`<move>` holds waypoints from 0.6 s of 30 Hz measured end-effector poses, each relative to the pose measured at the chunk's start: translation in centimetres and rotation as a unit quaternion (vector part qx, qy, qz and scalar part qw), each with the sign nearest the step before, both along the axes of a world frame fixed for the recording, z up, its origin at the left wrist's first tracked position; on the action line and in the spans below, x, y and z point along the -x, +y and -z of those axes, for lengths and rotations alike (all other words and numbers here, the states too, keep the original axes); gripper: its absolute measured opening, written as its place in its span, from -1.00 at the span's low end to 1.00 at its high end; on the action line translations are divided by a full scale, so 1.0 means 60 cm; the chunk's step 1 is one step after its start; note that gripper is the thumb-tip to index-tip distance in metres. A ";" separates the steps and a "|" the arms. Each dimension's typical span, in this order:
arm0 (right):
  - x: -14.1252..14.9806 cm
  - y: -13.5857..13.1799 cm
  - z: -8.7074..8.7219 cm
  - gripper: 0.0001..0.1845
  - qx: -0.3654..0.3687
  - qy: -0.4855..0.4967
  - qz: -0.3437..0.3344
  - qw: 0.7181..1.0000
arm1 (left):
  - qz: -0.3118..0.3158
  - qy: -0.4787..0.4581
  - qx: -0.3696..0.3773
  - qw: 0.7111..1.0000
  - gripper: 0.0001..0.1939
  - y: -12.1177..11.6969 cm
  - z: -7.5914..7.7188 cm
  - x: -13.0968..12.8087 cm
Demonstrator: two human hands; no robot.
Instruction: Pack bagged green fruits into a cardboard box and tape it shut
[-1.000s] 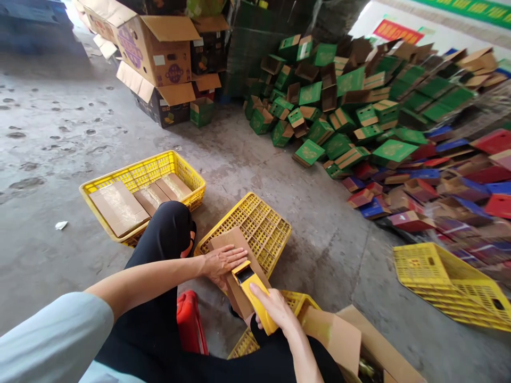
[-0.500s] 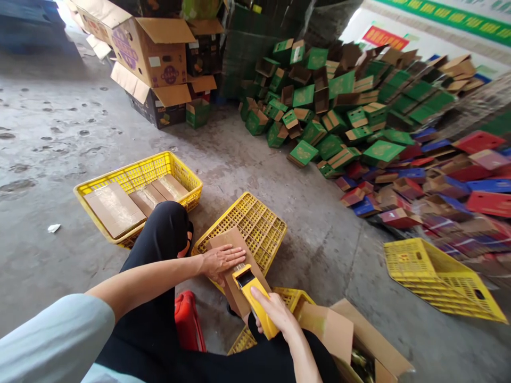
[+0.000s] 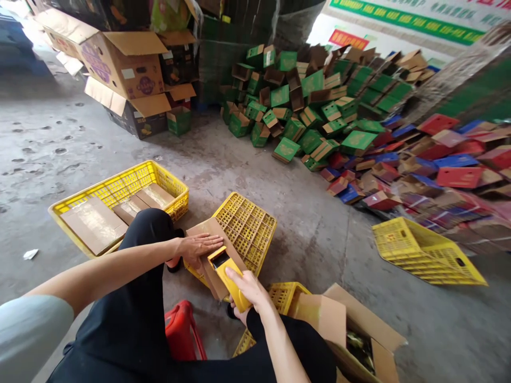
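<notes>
My left hand (image 3: 202,247) lies flat with fingers stretched out on a small brown cardboard box (image 3: 213,230), pressing on its top. The box rests on an upturned yellow plastic crate (image 3: 249,229). In my right hand (image 3: 249,290) is a yellow carton stapler (image 3: 229,279), gripped by its body, its front end at the box top just beside my left fingertips. The stapler's head hides the spot under it. To the left, a yellow basket (image 3: 120,178) holds several closed brown boxes (image 3: 95,225) with clear tape on top.
An open carton (image 3: 333,314) with dark contents stands by my right knee. A red object (image 3: 179,327) lies between my legs. Another yellow crate (image 3: 427,252) lies at right. Piles of green boxes (image 3: 287,149) and red-and-blue boxes (image 3: 459,177) cover the floor behind; large cartons (image 3: 123,72) are stacked back left.
The view has shifted, so most things sit farther left. My right hand has tilted the stapler, and its metal prongs no longer show. My left hand stays flat on the box.
</notes>
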State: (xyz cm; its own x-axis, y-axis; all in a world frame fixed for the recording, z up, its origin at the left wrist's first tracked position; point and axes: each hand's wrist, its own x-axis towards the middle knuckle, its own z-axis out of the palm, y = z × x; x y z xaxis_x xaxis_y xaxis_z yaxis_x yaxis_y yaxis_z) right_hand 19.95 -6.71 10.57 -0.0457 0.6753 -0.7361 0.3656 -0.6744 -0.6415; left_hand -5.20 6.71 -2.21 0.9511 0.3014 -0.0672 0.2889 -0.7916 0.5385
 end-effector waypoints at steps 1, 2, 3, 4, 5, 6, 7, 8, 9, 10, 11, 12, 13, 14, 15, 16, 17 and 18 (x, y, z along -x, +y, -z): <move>-0.003 -0.001 0.003 -0.49 -0.002 0.001 0.003 1.000 | -0.004 0.004 -0.005 1.000 0.30 -0.004 -0.001 -0.001; -0.007 -0.002 0.004 -0.48 -0.001 0.001 0.004 1.000 | -0.009 0.006 -0.009 1.000 0.31 -0.011 -0.001 -0.004; -0.011 -0.004 0.006 -0.46 0.002 0.001 0.005 1.000 | -0.015 0.005 -0.011 1.000 0.32 -0.021 0.001 -0.007; -0.014 -0.005 0.007 -0.44 0.007 0.001 0.003 1.000 | -0.022 0.001 -0.011 1.000 0.32 -0.032 0.003 -0.012; -0.016 -0.006 0.008 -0.44 0.012 -0.001 0.001 1.000 | -0.030 -0.005 -0.009 1.000 0.31 -0.043 0.005 -0.016; -0.017 -0.006 0.009 -0.43 0.017 -0.004 -0.002 1.000 | -0.039 -0.011 -0.005 0.999 0.30 -0.053 0.008 -0.020; -0.017 -0.005 0.010 -0.44 0.018 -0.006 -0.003 1.000 | -0.048 -0.016 0.000 0.999 0.29 -0.062 0.011 -0.024; -0.016 -0.003 0.012 -0.45 0.020 -0.008 -0.004 1.000 | -0.057 -0.020 0.003 0.998 0.28 -0.069 0.013 -0.026; -0.014 -0.001 0.014 -0.46 0.022 -0.009 -0.007 1.000 | -0.066 -0.022 0.006 0.998 0.28 -0.073 0.014 -0.027; -0.013 0.001 0.016 -0.47 0.024 -0.012 -0.010 1.000 | -0.073 -0.022 0.008 0.997 0.28 -0.075 0.015 -0.028; -0.012 0.002 0.017 -0.47 0.027 -0.014 -0.013 0.999 | -0.076 -0.019 0.010 0.997 0.28 -0.075 0.015 -0.029; -0.011 0.004 0.018 -0.47 0.029 -0.016 -0.015 0.999 | -0.076 -0.016 0.011 0.997 0.29 -0.074 0.015 -0.030; -0.011 0.005 0.017 -0.46 0.029 -0.019 -0.016 0.999 | -0.073 -0.013 0.011 0.997 0.31 -0.072 0.014 -0.031; -0.010 0.005 0.015 -0.46 0.029 -0.024 -0.017 0.999 | -0.068 -0.011 0.011 0.998 0.32 -0.070 0.013 -0.032; -0.010 0.004 0.013 -0.46 0.029 -0.030 -0.017 0.999 | -0.062 -0.012 0.008 0.998 0.32 -0.067 0.013 -0.033; -0.010 0.003 0.009 -0.47 0.029 -0.036 -0.018 0.999 | -0.056 -0.016 0.005 0.998 0.32 -0.064 0.013 -0.035; -0.011 0.000 0.005 -0.47 0.029 -0.044 -0.019 0.998 | -0.050 -0.021 0.000 0.999 0.32 -0.062 0.014 -0.037; -0.011 -0.003 0.000 -0.48 0.029 -0.054 -0.020 0.998 | -0.047 -0.025 -0.006 0.999 0.31 -0.061 0.016 -0.038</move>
